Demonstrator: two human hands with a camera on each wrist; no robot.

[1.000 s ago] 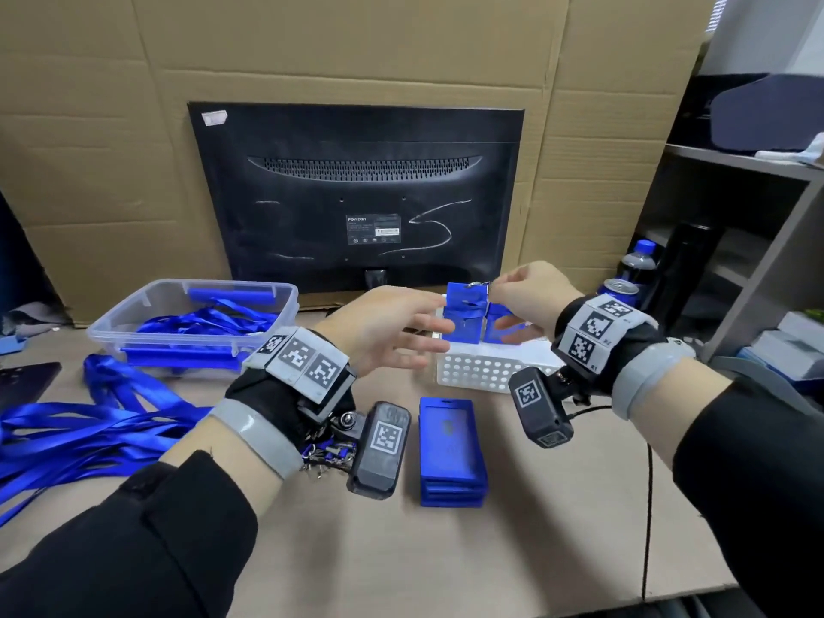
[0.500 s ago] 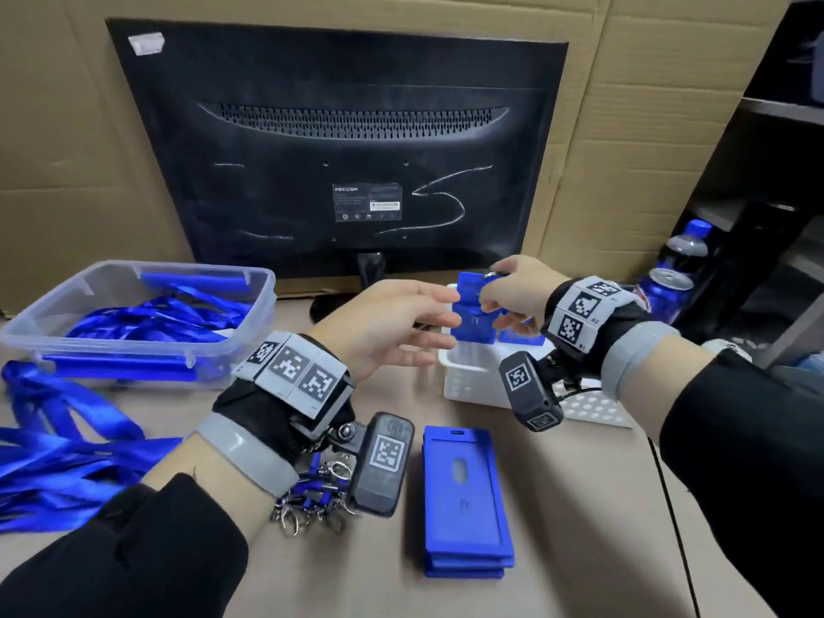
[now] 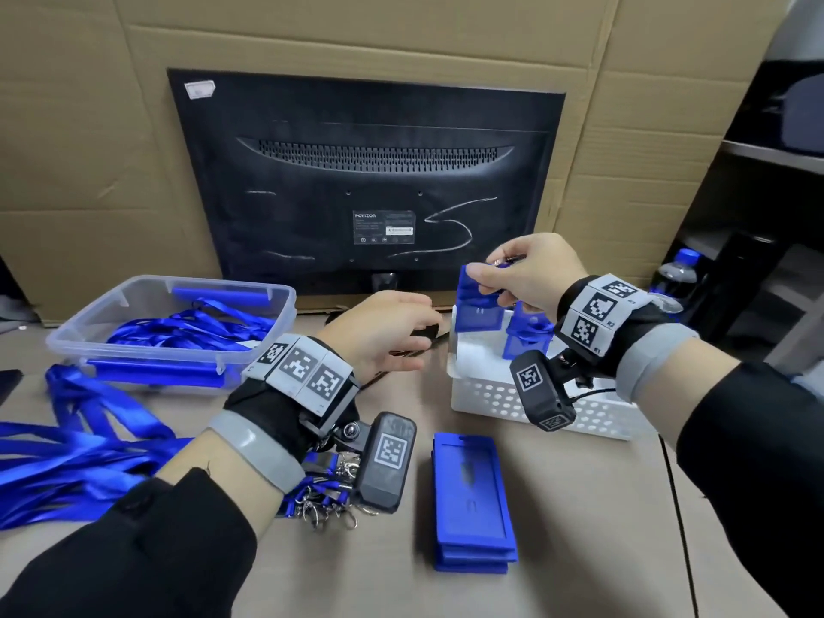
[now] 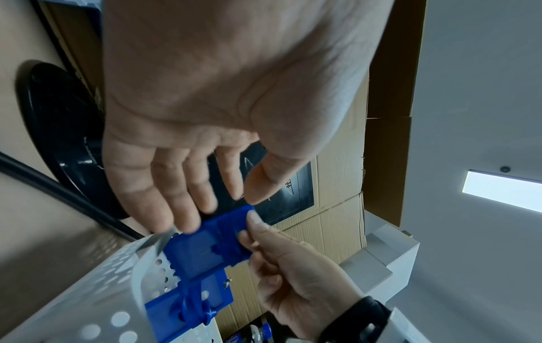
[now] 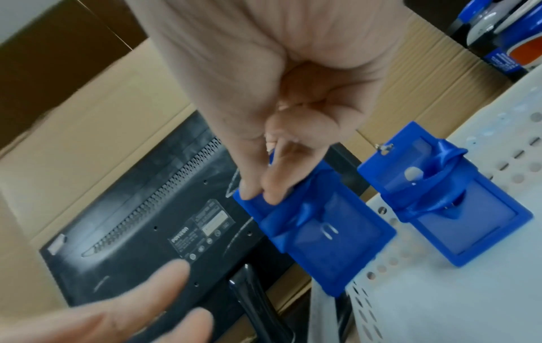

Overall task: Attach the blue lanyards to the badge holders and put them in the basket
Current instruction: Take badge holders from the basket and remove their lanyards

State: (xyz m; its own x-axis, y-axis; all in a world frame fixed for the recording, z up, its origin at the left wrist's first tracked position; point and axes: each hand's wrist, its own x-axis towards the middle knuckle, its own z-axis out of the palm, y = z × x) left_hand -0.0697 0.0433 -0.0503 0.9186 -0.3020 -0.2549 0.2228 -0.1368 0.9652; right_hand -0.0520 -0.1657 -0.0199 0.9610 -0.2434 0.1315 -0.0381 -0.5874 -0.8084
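My right hand pinches the top of a blue badge holder with a blue lanyard wrapped round it. The holder hangs upright, its lower end inside the far left corner of the white perforated basket. The right wrist view shows the fingers gripping the held holder. A second wrapped badge holder stands in the basket to its right. My left hand hovers open just left of the basket and holds nothing; its fingers are straight, close to the held holder.
A stack of blue badge holders lies in front of the basket. Loose blue lanyards spread at the left, their metal clips under my left wrist. A clear bin with lanyards stands at the back left. A monitor stands behind.
My left hand has drawn back left from the held badge holder and hangs lower. My right hand still holds the holder over the basket's far left corner.
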